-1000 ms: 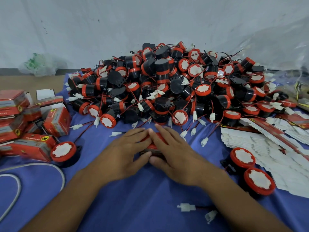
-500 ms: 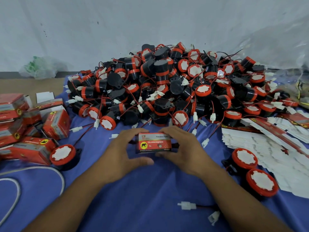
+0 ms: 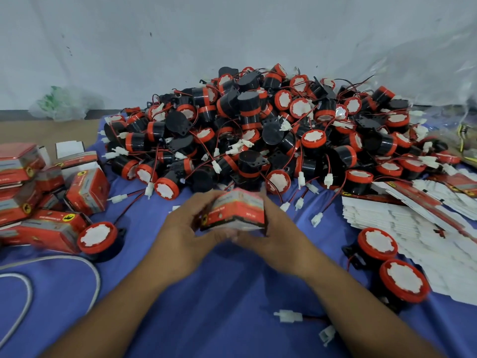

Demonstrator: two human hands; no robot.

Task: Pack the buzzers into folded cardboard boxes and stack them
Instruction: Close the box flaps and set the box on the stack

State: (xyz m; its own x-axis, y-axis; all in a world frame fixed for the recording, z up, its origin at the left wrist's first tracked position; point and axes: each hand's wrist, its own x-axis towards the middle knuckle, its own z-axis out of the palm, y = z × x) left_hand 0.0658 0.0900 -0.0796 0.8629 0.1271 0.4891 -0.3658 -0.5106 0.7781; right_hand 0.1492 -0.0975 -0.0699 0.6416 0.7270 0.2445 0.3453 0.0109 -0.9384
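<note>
I hold a small red and grey cardboard box (image 3: 236,211) just above the blue cloth, in front of me. My left hand (image 3: 184,236) grips its left end and my right hand (image 3: 278,236) grips its right end, thumbs underneath. Behind it rises a big pile of black and red buzzers (image 3: 258,130) with red wires and white plugs. Packed boxes (image 3: 51,202) lie heaped at the left. Flat unfolded boxes (image 3: 413,220) are fanned out at the right.
Loose buzzers stand on the cloth: one at the left (image 3: 96,239) and two at the right (image 3: 379,244) (image 3: 404,280). A white cable (image 3: 23,303) curves at the lower left. A white plug (image 3: 287,316) lies near my right forearm. A plastic bag (image 3: 62,103) sits by the wall.
Both hands pressed the box flat on the cloth a second ago, then lifted it. Now it is higher and turned, showing its top and front.
</note>
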